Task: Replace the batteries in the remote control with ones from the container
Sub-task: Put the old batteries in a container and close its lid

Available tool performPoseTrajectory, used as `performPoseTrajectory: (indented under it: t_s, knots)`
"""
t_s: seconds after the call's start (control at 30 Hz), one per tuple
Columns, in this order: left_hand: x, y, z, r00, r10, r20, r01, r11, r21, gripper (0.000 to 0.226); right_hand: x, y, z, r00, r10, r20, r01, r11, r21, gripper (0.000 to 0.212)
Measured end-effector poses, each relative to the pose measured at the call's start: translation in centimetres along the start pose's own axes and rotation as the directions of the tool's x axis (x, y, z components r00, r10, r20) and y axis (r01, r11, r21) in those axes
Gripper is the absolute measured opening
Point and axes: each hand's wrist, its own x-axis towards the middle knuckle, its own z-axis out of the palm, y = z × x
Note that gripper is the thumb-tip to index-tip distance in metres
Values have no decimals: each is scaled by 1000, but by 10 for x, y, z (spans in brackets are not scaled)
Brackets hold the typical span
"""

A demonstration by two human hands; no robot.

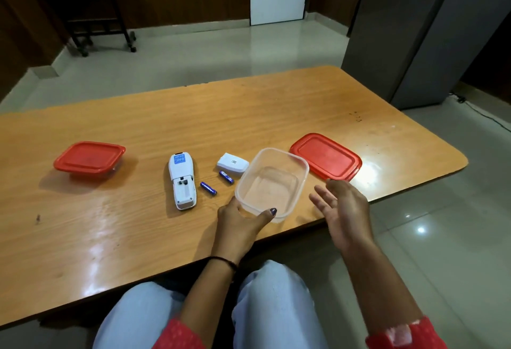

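We see our left hand [240,217] gripping the near rim of the clear container [272,184], thumb over the edge and fingers under its left corner. The container looks empty and sits close to the near edge of the table [138,238], its near corner almost at the lip. Our right hand [341,205] hovers just beside the container's right side, fingers spread wide and holding nothing, partly past the table's edge.

The red lid [326,156] lies flat behind and to the right of the container, nearly touching its far corner and near the table's right rounded end. The remote control [182,181] lies face down left of the container, its battery bay open and seemingly empty. Two blue batteries lie loose between remote and container: one battery [208,189] just beside the remote, the other battery [226,177] nearer the container. The white battery cover [232,164] rests just behind the second battery, close to the container's left wall.

A second container with a red lid on it [89,157] stands well apart on the left. The far half of the table and the near left stretch are bare wood, giving wide room.
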Motion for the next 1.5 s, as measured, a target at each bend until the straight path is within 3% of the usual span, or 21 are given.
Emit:
performPoseTrajectory:
  t_s: [0.1, 0.17, 0.2, 0.27, 0.37, 0.4, 0.5, 0.57, 0.63, 0.7, 0.8, 0.83, 0.9, 0.97, 1.03, 1.17, 1.23, 1.3, 1.37, 1.43, 1.5]
  knots:
    - [10, -10, -19, 989, 63, -131, -43, 988, 150, 68, -15, 2, 16, 968, -229, 101, 247, 934, -259, 18]
    - [16, -12, -38, 926, 213, -311, -128, 953, 273, 66, -20, 6, 34, 897, -359, 259, 438, 806, -399, 20]
    - [22, -15, -47, 877, 315, -361, -165, 906, 390, 63, -18, 12, 45, 843, -408, 350, 535, 704, -467, 19]
    - [38, -20, -60, 821, 475, -316, -206, 764, 612, 59, -11, 29, 75, 727, -447, 521, 683, 399, -612, 19]
    - [60, -21, -66, 878, 464, -120, -219, 611, 760, 45, 9, 52, 123, 576, -402, 712, 705, -197, -681, 7]
    - [64, -21, -66, 893, 443, -85, -217, 587, 780, 34, 13, 56, 136, 563, -357, 745, 673, -325, -665, 5]
    - [77, -25, -65, 896, 439, -62, -208, 541, 815, 17, 21, 61, 155, 644, -135, 753, 633, -460, -623, 10]
    - [82, -26, -67, 884, 458, -89, -205, 552, 808, 17, 23, 62, 162, 651, -114, 750, 616, -497, -611, 14]
    - [80, -23, -68, 890, 445, -102, -195, 574, 795, 21, 21, 60, 167, 657, -103, 747, 630, -470, -619, 11]
    - [75, -17, -69, 879, 461, -124, -221, 623, 750, 29, 21, 53, 163, 675, -188, 713, 633, -350, -691, 15]
    - [67, -5, -65, 841, 523, -142, -354, 729, 587, 44, 25, 30, 130, 708, -455, 540, 577, -69, -814, 22]
    - [66, 1, -61, 837, 532, -130, -403, 759, 512, 45, 27, 24, 114, 721, -487, 493, 552, -27, -834, 22]
    - [64, 11, -45, 833, 552, -48, -471, 751, 463, 46, 27, 19, 86, 760, -448, 471, 478, -105, -872, 22]
    - [62, 20, -26, 825, 559, 84, -492, 637, 593, 48, 28, 24, 73, 786, -347, 511, 411, -323, -852, 22]
    - [62, 22, -10, 835, 519, 182, -471, 506, 722, 45, 29, 29, 72, 800, -273, 534, 395, -430, -812, 19]
    - [67, 24, 3, 902, 371, 221, -376, 422, 825, 40, 33, 28, 74, 786, -216, 580, 438, -468, -767, 13]
    - [69, 27, 3, 917, 308, 252, -368, 415, 832, 45, 37, 23, 65, 772, -271, 575, 474, -357, -805, 20]
    - [66, 28, 0, 912, 320, 257, -392, 490, 779, 49, 41, 10, 46, 723, -462, 514, 518, -131, -845, 26]
    - [60, 26, -7, 903, 396, 166, -414, 700, 583, 43, 53, -4, 20, 670, -616, 415, 531, 6, -848, 25]
    - [51, 19, -16, 919, 393, 22, -383, 881, 277, 36, 70, -8, -10, 750, -547, 371, 444, 1, -896, 38]
    - [40, 11, -22, 945, 325, -48, -318, 942, 110, 39, 83, 1, -35, 856, -371, 360, 339, -123, -933, 56]
